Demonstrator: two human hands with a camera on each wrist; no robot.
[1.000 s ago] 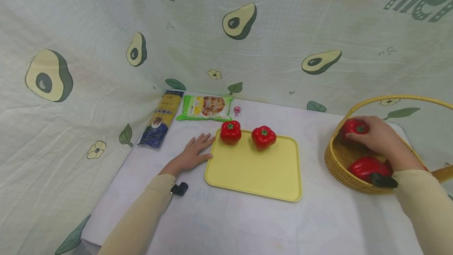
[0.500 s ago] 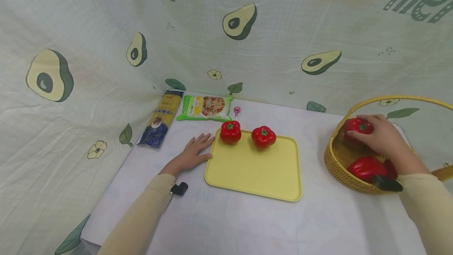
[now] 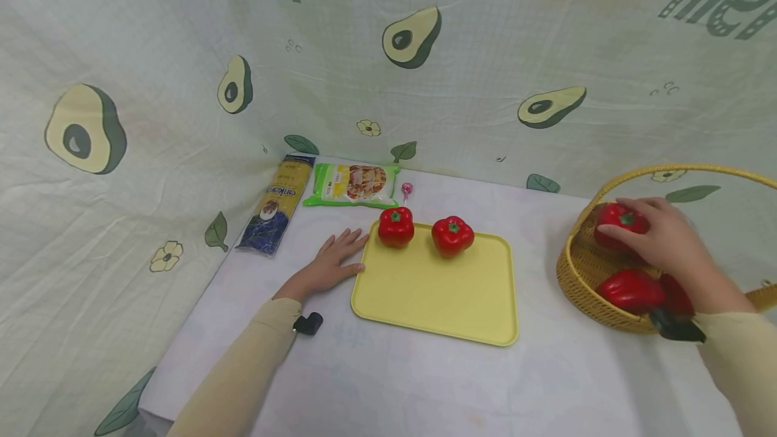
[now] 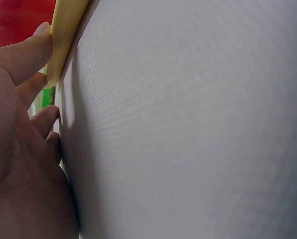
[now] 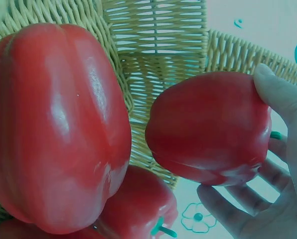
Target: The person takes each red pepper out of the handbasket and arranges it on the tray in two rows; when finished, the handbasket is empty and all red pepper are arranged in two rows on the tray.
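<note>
Now | right grip [image 3: 672, 238]: holding 1 pepper [image 3: 618, 221] at basket [image 3: 573, 280] | left grip [image 3: 330, 264]: spread, touching tray [image 3: 437, 295]

Food-prep tabletop, kitchen-like, the room itself hidden: pale avocado-printed fabric [image 3: 340, 52] lines the far and left edges of a white table [image 3: 425, 383] bearing a long blue-and-gold plastic packet [image 3: 276, 204] at its far-left corner, red bell peppers [image 3: 631, 290] in a golden wicker basket [image 3: 570, 280] to the right.

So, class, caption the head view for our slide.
Right hand grips a red pepper at a wicker basket; left hand touches a yellow tray bearing two peppers.
</note>
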